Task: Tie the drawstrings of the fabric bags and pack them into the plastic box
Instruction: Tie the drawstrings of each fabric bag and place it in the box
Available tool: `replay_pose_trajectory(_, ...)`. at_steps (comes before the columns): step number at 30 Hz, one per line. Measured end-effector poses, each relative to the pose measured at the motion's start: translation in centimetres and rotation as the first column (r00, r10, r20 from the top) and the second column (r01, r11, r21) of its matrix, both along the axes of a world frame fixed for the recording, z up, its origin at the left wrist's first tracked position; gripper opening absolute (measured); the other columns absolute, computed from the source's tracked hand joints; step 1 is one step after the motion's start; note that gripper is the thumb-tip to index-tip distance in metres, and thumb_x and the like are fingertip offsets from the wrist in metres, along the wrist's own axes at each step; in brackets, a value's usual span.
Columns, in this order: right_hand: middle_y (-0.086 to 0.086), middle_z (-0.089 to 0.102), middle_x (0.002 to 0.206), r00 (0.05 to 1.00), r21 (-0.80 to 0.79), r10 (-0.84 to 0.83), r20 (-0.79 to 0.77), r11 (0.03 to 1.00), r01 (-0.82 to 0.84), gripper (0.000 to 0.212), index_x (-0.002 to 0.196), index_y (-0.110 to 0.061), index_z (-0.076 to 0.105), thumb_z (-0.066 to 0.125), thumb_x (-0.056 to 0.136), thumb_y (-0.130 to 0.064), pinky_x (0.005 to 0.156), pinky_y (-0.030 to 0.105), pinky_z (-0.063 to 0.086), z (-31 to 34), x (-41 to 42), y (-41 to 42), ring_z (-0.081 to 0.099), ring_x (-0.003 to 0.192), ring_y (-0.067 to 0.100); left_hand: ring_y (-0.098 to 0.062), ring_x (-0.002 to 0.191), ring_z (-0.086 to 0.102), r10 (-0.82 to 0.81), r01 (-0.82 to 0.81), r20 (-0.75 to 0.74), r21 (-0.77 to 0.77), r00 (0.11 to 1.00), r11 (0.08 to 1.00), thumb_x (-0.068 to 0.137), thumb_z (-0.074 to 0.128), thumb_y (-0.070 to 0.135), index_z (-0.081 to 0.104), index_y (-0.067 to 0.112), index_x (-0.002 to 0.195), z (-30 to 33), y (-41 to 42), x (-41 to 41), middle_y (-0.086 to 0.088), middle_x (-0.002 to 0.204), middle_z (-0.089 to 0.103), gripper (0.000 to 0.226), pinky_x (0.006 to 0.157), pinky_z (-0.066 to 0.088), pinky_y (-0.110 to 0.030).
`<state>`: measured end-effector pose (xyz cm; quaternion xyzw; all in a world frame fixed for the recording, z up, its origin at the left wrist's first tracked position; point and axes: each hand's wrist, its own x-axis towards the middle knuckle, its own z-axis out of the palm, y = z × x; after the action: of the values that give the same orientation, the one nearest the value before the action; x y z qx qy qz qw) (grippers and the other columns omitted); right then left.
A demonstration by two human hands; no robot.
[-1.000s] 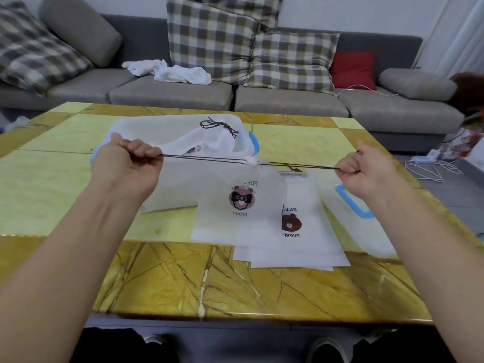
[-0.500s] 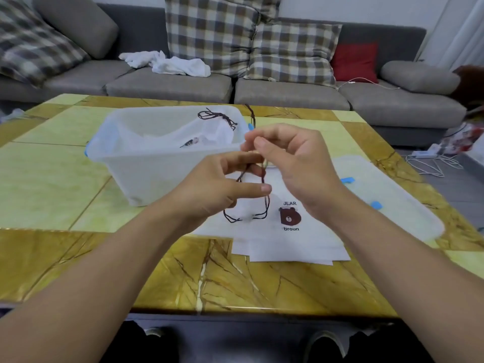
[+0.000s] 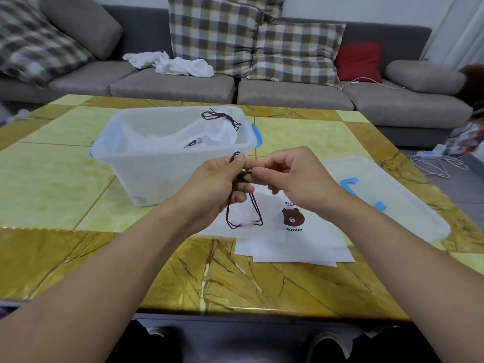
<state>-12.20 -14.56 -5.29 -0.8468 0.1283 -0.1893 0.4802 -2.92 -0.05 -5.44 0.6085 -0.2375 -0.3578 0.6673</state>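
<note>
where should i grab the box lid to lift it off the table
Take the lid by its near right edge, coming from the right. It lies flat on the table beside the bags, and that edge looks free of the hands.

A dark drawstring [image 3: 245, 208] is pinched between the left hand [image 3: 218, 186] and right hand [image 3: 293, 176] above a stack of white fabric bags [image 3: 296, 239] printed with a brown bear. A translucent plastic box [image 3: 167, 153] holding tied bags is seen behind, its lid [image 3: 387, 203] lying rightward on the yellow table [image 3: 52, 179].

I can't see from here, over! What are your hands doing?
Left hand and right hand both pinch the dark drawstring. White fabric bag untied on the table. Nothing blocks the clear plastic box.
</note>
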Motion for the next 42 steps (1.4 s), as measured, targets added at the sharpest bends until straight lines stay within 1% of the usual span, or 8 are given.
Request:
replay_pose_trajectory(7, 0.006, 0.064, 0.074, 0.994, 0.059, -0.082, -0.075, 0.994, 0.087, 0.022, 0.083, -0.003, 0.072, 0.070, 0.093, -0.023, 0.064, 0.026, 0.049, 0.1, -0.1, -0.4, 0.055, 0.063, 0.011, -0.022, 0.091, 0.075, 0.147, -0.148, -0.172, 0.003, 0.974, 0.989, 0.110, 0.031, 0.028, 0.065, 0.007, 0.111, 0.0, 0.0, 0.4, -0.018, 0.101, 0.076, 0.040, 0.054, 0.052, -0.016)
replay_pose_trajectory(14, 0.008, 0.065, 0.076, 0.962, 0.228, 0.150, -0.230, 0.969, -0.097, 0.018, 0.079, 0.005, 0.073, 0.079, 0.083, -0.011, 0.080, 0.028, 0.044, -1.0, -0.3, 1.3, 0.058, 0.076, 0.016, -0.021, 0.073, 0.075, 0.016, -0.113, -0.461, -0.185, 0.887, 0.976, 0.109, 0.033, 0.023, 0.061, 0.001, 0.097, 1.0, 0.1, 0.1, -0.019, 0.091, 0.075, 0.038, 0.048, 0.052, -0.017)
replay_pose_trajectory(22, -0.009, 0.039, 0.045, 0.993, 0.135, 0.041, -0.112, 0.990, -0.025, 0.040, 0.059, -0.004, 0.051, 0.088, 0.072, -0.007, 0.047, 0.014, 0.030, -0.3, 0.2, 1.0, 0.032, 0.043, 0.005, -0.018, 0.062, 0.061, 0.198, -0.178, 0.257, -0.098, 0.946, 0.979, 0.109, 0.034, 0.025, 0.064, 0.005, 0.082, 0.4, -0.1, 0.0, -0.007, 0.067, 0.069, 0.045, 0.058, 0.055, -0.025)
replay_pose_trajectory(28, 0.002, 0.051, 0.054, 0.989, 0.279, 0.018, -0.147, 0.960, 0.024, 0.029, 0.102, -0.008, 0.059, 0.079, 0.081, -0.006, 0.046, 0.017, 0.038, -0.1, 0.3, 1.0, 0.047, 0.045, 0.011, -0.026, 0.074, 0.066, 0.277, -0.220, 0.548, -0.169, 0.789, 0.961, 0.109, 0.037, 0.024, 0.064, 0.008, 0.081, -0.3, -0.1, -0.5, -0.004, 0.065, 0.067, 0.043, 0.082, 0.053, -0.040)
replay_pose_trajectory(32, 0.008, 0.073, 0.097, 0.941, 0.613, 0.305, -0.149, 0.775, -0.154, 0.040, 0.132, -0.023, 0.057, 0.055, 0.094, -0.010, 0.078, 0.035, 0.049, -0.3, 0.3, 1.0, 0.063, 0.080, 0.022, -0.025, 0.077, 0.065, 0.273, -0.181, 0.364, -0.267, 0.891, 0.947, 0.109, 0.034, 0.023, 0.064, 0.009, 0.078, 0.5, -0.2, -0.7, -0.018, 0.067, 0.064, 0.045, 0.090, 0.056, -0.032)
replay_pose_trajectory(35, 0.005, 0.068, 0.110, 0.920, 0.747, 0.389, -0.038, 0.623, -0.232, 0.030, 0.104, -0.017, 0.069, 0.040, 0.094, -0.020, 0.087, 0.041, 0.044, -0.2, 0.4, 1.1, 0.063, 0.095, 0.026, -0.025, 0.075, 0.068, 0.226, -0.153, 0.254, -0.276, 0.941, 0.949, 0.109, 0.033, 0.025, 0.062, 0.011, 0.076, 0.6, -0.3, -0.9, -0.019, 0.069, 0.063, 0.046, 0.081, 0.059, -0.031)
replay_pose_trajectory(37, 0.001, 0.065, 0.096, 0.933, 0.804, 0.356, 0.048, 0.540, -0.247, 0.028, 0.080, -0.017, 0.068, 0.043, 0.090, -0.024, 0.088, 0.043, 0.044, -0.1, 0.7, 1.3, 0.062, 0.101, 0.028, -0.021, 0.071, 0.068, 0.205, -0.134, 0.244, -0.280, 0.948, 0.951, 0.110, 0.033, 0.025, 0.062, 0.012, 0.076, 0.6, -0.3, -1.0, -0.014, 0.067, 0.064, 0.047, 0.073, 0.058, -0.028)
replay_pose_trajectory(42, 0.004, 0.074, 0.090, 0.980, 0.938, -0.020, 0.197, 0.294, -0.182, 0.028, 0.114, -0.004, 0.068, 0.048, 0.104, -0.020, 0.084, 0.032, 0.060, 0.3, 1.7, 0.8, 0.072, 0.083, 0.017, -0.024, 0.088, 0.073, 0.283, -0.249, 0.057, -0.328, 0.957, 0.911, 0.110, 0.025, 0.035, 0.048, 0.012, 0.060, 1.1, -0.4, -0.3, -0.012, 0.071, 0.071, 0.059, 0.091, 0.054, -0.033)
